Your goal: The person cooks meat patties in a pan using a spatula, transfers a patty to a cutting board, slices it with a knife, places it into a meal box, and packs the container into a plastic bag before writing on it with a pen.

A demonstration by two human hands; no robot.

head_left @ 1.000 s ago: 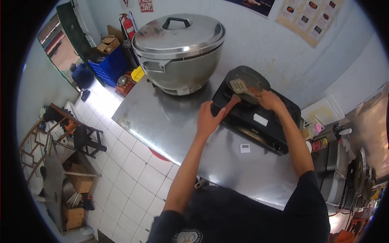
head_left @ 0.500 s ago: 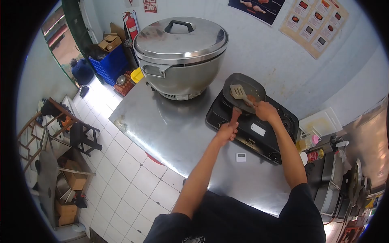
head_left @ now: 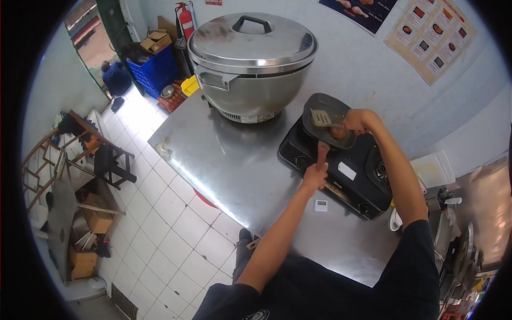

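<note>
My left hand [head_left: 314, 177] is closed around the reddish-brown handle of a dark square frying pan [head_left: 312, 109]. The pan sits over the left burner of a black two-burner gas stove [head_left: 354, 186]. My right hand [head_left: 358, 121] grips a slotted spatula [head_left: 321, 118], its pale head over the pan's left part. A browned piece of food [head_left: 338, 132], perhaps a patty, lies in the pan below the spatula's shaft. In front of the stove is a small white digital timer [head_left: 320, 206].
A large steel rice cooker [head_left: 256, 90] stands left of the stove on the steel table [head_left: 197, 154]. A white cutting board [head_left: 434, 168] and several kitchen items are at the right. A person [head_left: 116, 79] is by the far doorway.
My right hand has risen and the spatula lies flatter across the pan. The browned food shows more clearly. The whole view has shifted slightly.
</note>
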